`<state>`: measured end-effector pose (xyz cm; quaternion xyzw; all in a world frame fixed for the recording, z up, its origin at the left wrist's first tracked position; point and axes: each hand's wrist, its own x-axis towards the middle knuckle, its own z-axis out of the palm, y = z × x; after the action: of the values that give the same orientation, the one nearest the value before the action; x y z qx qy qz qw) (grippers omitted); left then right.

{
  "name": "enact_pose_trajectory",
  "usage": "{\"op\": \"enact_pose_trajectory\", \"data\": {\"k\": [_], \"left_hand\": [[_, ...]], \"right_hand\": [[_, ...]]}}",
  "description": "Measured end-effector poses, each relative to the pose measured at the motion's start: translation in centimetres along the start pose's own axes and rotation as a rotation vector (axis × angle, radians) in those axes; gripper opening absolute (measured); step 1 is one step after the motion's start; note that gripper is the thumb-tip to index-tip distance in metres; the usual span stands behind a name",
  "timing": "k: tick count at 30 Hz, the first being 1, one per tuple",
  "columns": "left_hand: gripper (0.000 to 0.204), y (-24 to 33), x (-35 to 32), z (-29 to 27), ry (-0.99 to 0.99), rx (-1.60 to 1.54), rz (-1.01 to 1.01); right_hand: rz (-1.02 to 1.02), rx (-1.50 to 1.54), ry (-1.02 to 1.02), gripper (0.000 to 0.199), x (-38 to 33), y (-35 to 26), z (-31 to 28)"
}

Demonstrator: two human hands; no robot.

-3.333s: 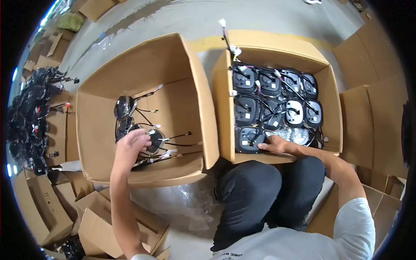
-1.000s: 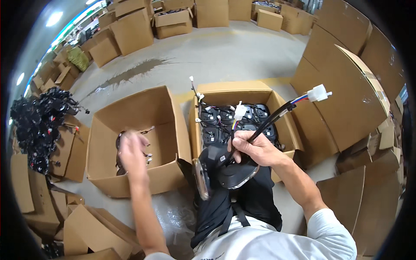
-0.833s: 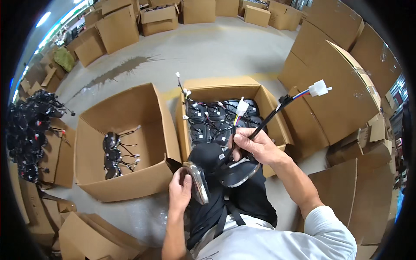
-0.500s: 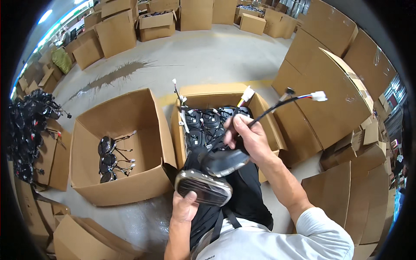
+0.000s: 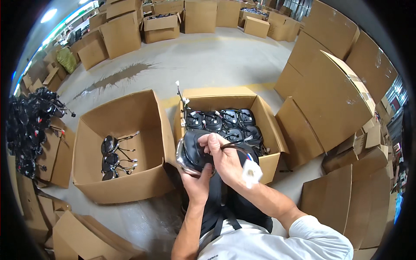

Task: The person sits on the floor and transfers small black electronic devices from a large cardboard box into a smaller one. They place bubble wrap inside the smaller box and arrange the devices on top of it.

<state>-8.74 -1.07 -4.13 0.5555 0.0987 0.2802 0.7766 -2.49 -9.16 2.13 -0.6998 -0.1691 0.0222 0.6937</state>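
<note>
A black rounded lamp-like unit with a glossy clear rim is held over my lap, its black back turned up. My left hand grips its lower side, thumb against the housing. Across its right side lies my right hand, fingers curled around the unit's black cable. From that hand the cable runs right, and its white connector hangs over my right wrist. Just beyond, an open cardboard box holds several similar black units in rows, with cables on top.
To the left, another open cardboard box contains a short row of similar units. A heap of black wired units stands at the far left. Large cartons rise on the right, and more cartons line the back.
My right hand has come down and left from holding a cable up over the box. Two units showed apart before; now one shows, back up. My left hand has moved up and right.
</note>
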Motion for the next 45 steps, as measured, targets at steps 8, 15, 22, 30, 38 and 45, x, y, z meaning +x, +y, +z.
{"op": "enact_pose_trajectory", "data": {"k": [8, 15, 22, 30, 38, 45], "left_hand": [[0.072, -0.8, 1.3, 1.2, -0.010, 0.077, 0.179], [0.062, -1.7, 4.4, -1.9, 0.066, -0.177, -0.091], [0.069, -2.0, 5.2, 1.3, 0.008, -0.373, -0.133], [0.072, 1.5, 15.6, 0.7, -0.558, 0.079, -0.304], [0.078, -5.5, 22.1, 5.5, -0.933, 0.247, -0.367], [0.055, -4.5, 23.1, -4.3, -0.687, 0.611, -0.552]], "right_hand": [[0.049, 0.044, -0.049, 0.047, -0.8, -1.6, 0.2], [-0.339, -0.360, -0.211, 0.070, 1.1, -1.8, -2.3], [-0.108, -0.122, 0.152, 0.056, 2.7, 5.6, -1.6], [0.018, -0.028, -0.678, 0.083, 14.3, 3.1, -11.5], [-0.062, -0.689, -0.824, 0.064, 20.9, 5.6, -16.7], [1.147, -0.301, -0.673, 0.067, 13.6, 27.4, -23.6]]}}
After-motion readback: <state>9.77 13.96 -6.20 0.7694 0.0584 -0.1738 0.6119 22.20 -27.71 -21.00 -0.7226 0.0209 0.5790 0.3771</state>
